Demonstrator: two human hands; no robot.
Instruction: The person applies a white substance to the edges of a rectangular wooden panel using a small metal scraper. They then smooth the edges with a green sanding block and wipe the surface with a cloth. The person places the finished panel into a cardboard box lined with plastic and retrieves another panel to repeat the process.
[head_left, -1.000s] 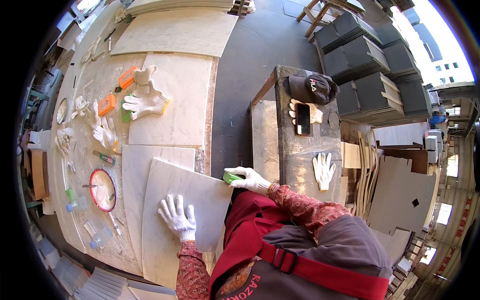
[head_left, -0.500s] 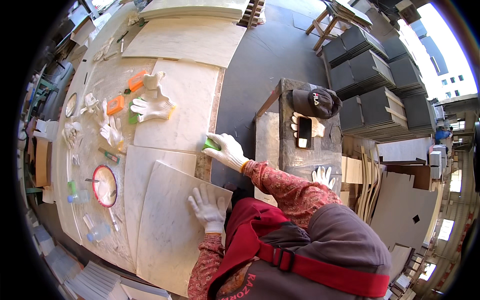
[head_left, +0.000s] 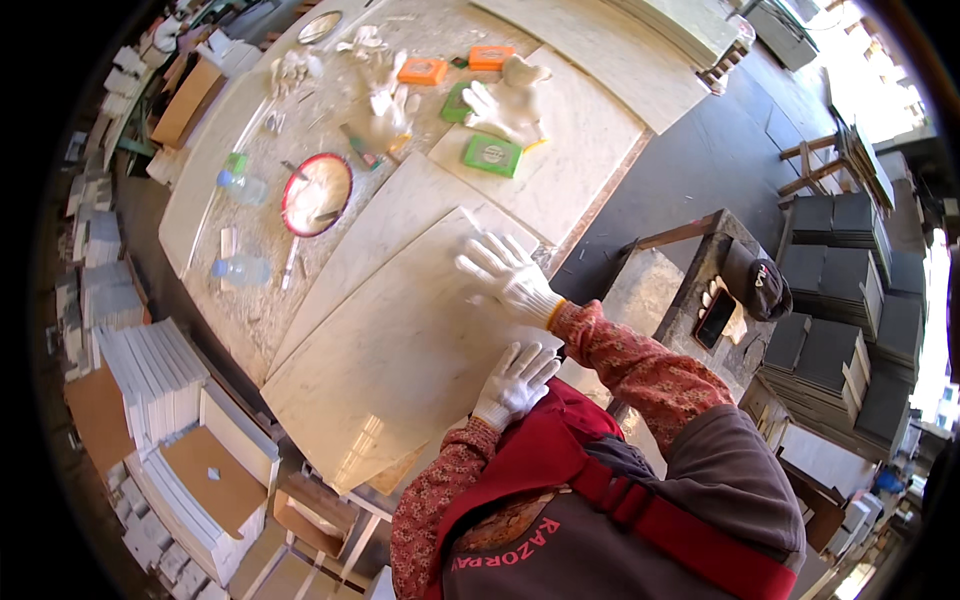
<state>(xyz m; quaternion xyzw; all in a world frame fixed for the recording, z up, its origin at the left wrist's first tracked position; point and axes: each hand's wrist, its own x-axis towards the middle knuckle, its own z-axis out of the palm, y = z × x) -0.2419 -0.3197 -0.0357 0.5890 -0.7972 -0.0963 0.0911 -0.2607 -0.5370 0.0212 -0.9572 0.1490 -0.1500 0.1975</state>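
Observation:
A large pale marble slab (head_left: pixel 390 350) lies tilted across the workbench in front of me. My right hand (head_left: pixel 505 275), in a white glove, rests flat on the slab's far corner with fingers spread and holds nothing. My left hand (head_left: pixel 515 380), also gloved, presses on the slab's near edge close to my chest, fingers apart. A green rectangular block (head_left: pixel 492 153) lies by itself on another slab beyond my right hand.
Orange blocks (head_left: pixel 422 70), a second green block (head_left: pixel 455 100), loose white gloves (head_left: pixel 510 95), a red-rimmed disc (head_left: pixel 317 193) and water bottles (head_left: pixel 240 270) lie on the bench. A black cap (head_left: pixel 760 290) and phone (head_left: pixel 715 318) sit on a stand at right. White tile stacks (head_left: pixel 150 400) stand left.
My right hand has let go of the green block, which now lies on the far slab, and has come down flat on the big slab. My left hand slid to the slab's near edge.

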